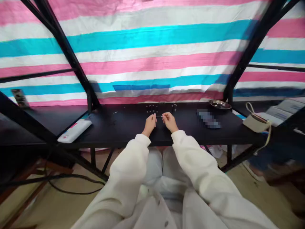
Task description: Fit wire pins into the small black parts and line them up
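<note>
Thin piece (159, 116), two-hand pinch.
Left hand (150, 124) and right hand (169, 121) each pinch an end, midway along black table (124, 127); small parts (150, 111) toward far edge, metal bowl (221, 105) near far right corner.

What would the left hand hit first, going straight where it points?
Likely the small pale pieces on the black table, just beyond the left hand, though depth is unclear.

I see the far striped tarp (152, 35) glowing brightly, the black tabletop (119, 128) dim, both side edges stretched and blurred, pixelation on the right.
</note>
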`<state>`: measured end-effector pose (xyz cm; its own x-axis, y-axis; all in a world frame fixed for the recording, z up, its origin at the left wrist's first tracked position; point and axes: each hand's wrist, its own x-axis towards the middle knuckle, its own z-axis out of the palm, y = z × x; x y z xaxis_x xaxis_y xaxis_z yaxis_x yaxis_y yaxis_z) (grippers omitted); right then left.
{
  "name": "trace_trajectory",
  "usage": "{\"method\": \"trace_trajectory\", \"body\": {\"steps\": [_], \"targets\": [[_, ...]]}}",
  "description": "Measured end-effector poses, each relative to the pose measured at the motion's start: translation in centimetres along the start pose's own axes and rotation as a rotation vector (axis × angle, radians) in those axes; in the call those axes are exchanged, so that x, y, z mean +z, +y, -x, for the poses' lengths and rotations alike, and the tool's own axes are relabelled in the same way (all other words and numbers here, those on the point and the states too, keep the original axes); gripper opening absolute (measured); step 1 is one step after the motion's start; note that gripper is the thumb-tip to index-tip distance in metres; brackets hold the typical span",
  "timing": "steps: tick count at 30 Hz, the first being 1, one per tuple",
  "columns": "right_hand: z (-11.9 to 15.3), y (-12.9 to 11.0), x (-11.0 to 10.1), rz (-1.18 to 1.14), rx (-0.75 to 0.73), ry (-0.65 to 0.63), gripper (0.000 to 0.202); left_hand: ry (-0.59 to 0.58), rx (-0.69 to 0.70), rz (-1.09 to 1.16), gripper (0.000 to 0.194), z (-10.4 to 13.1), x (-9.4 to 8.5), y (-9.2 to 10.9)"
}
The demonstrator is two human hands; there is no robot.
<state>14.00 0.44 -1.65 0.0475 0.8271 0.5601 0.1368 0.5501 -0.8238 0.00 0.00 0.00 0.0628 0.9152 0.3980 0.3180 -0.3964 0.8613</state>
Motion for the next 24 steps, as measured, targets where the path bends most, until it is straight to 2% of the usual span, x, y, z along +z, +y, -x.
{"method": "trace_trajectory", "body": {"steps": [6,12,17,21,24], "targets": [[0.2,0.2,0.0,0.088,-0.03,-0.004,0.016,0.085,-0.008,0.014,0.048,-0.2,-0.3,-0.3],[0.5,-0.1,-0.3,0.467,-0.207,-0.08,0.015,0.172,0.0,0.041,0.037,-0.5,-0.3,-0.7],[0.6,-0.3,-0.4,0.751,-0.112,-0.035,0.017,0.259,-0.011,0.004,0.026,-0.9,-0.4,-1.6],[0.6,-0.1,-0.5,0.751,-0.049,0.023,0.015,0.296,-0.045,0.033,0.02,-1.1,-0.5,-1.8],[0.5,-0.1,-0.4,0.617,-0.123,0.027,0.016,0.212,-0.072,0.137,0.02,-1.0,-0.4,-1.4]]}}
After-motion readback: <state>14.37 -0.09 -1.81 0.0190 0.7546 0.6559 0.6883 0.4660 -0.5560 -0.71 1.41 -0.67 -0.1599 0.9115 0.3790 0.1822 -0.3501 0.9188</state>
